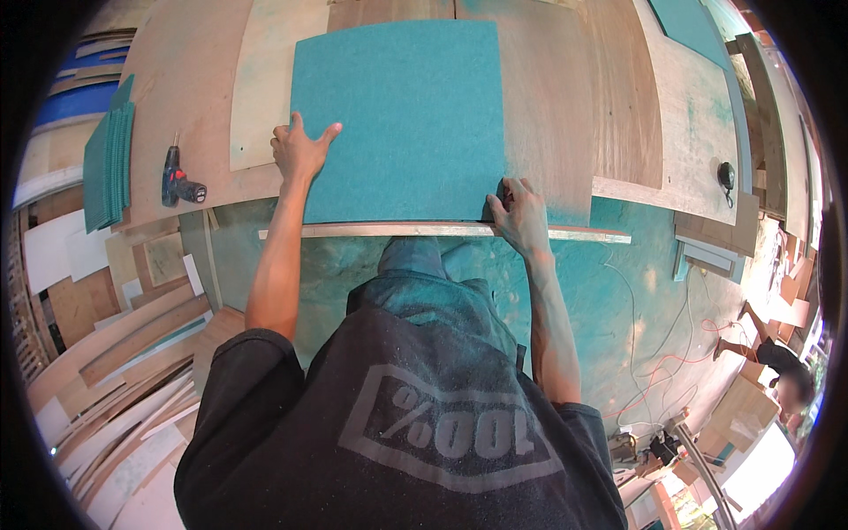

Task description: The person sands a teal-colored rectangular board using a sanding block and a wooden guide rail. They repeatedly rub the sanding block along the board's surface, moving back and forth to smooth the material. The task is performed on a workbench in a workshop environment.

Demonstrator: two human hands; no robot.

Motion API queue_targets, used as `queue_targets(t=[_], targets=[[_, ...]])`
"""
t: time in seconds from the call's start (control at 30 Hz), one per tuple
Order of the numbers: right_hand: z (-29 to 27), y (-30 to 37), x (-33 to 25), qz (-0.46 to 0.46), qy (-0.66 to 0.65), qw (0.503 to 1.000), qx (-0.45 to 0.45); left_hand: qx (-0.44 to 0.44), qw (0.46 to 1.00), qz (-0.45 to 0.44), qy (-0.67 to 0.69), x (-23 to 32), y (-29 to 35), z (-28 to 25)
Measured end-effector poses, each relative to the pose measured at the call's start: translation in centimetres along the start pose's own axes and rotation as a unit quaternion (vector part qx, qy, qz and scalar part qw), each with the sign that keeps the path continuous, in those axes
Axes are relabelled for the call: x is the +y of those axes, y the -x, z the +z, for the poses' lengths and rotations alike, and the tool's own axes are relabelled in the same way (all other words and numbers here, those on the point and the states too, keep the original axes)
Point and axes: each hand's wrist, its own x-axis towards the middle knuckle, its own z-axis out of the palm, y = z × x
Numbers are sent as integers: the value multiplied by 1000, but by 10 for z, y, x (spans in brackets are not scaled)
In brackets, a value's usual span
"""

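Note:
A teal square panel (pixel 397 124) lies flat on the workbench in front of me. My left hand (pixel 301 152) rests on its left edge, the thumb spread over the top face and the fingers apart beyond the edge. At the near right corner, my right hand (pixel 523 215) is closed around a small dark object (pixel 488 210), mostly hidden by the fingers, against the panel's edge. Just under the panel's near edge runs a narrow wooden strip (pixel 406 230), which sticks out past both sides.
A cordless drill (pixel 179 179) lies at the left, near a stack of teal panels (pixel 109 168). A small black tool (pixel 726 176) sits at the bench's right end. Wood offcuts (pixel 132 371) pile up at lower left. Cords (pixel 658 380) trail over the floor near another person (pixel 777 360).

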Motion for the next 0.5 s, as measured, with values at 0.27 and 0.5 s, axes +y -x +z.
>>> queue_targets(t=[0.27, 0.5], targets=[[4, 3, -2, -27, -8, 999, 37, 12, 1000, 14, 7, -4, -2, 2], [3, 1, 1, -29, 6, 999, 35, -18, 999, -9, 43, 0, -4, -5]])
